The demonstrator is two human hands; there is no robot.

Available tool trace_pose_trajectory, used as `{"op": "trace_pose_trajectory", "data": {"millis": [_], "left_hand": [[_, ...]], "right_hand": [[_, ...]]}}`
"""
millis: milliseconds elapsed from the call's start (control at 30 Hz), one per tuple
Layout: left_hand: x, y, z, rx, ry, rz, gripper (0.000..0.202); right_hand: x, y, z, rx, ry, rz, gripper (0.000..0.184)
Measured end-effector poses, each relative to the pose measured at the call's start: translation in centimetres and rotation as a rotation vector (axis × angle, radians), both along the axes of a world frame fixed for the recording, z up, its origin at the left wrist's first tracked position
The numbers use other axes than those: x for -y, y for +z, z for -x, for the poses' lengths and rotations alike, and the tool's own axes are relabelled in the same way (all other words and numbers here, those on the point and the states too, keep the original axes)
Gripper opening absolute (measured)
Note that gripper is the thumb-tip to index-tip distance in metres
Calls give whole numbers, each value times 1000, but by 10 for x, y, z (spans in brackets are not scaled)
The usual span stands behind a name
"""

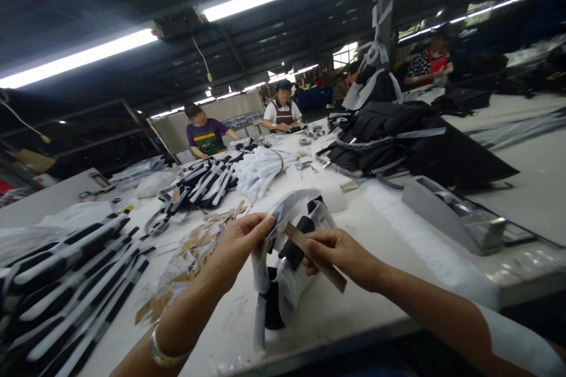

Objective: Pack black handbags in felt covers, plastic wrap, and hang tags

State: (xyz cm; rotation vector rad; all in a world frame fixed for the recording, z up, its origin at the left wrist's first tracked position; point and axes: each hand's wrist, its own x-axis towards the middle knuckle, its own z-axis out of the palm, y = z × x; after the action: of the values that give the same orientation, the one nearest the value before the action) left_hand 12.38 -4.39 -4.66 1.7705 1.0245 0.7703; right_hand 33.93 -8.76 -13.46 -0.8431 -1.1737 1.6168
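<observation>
My left hand (241, 241) pinches the top edge of a black strap wrapped in white-grey plastic film (283, 271), which hangs down onto the white table (389, 224). My right hand (342, 253) is closed around a flat brown card strip (316, 256) that slants from the wrapped strap down toward the right. Both hands meet over the near middle of the table. A silver bracelet sits on my left wrist.
A pile of wrapped black straps (66, 283) lies at the left, small brown card tags (194, 247) beside it. A grey tape dispenser (455, 215) stands at the right, black bags (398, 141) behind. Three people work at the far end.
</observation>
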Motion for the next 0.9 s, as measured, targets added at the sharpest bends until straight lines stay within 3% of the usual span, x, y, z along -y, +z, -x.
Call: {"op": "trace_pose_trajectory", "data": {"millis": [200,367,500,733,900], "left_hand": [[-1,-1,-2,3,-6,-4,41],[0,0,-3,5,14,10,45],[2,0,-2,12,42,21,47],[6,3,-8,-16,-6,-60,40],[7,5,-5,-110,25,-168,39]], "right_hand": [[-9,-2,3,137,-28,-18,45],[-19,9,9,187,-136,-49,48],[-26,14,11,195,-129,-63,49],[-40,18,28,-40,-174,-43,36],[-28,30,26,-168,55,77,29]]}}
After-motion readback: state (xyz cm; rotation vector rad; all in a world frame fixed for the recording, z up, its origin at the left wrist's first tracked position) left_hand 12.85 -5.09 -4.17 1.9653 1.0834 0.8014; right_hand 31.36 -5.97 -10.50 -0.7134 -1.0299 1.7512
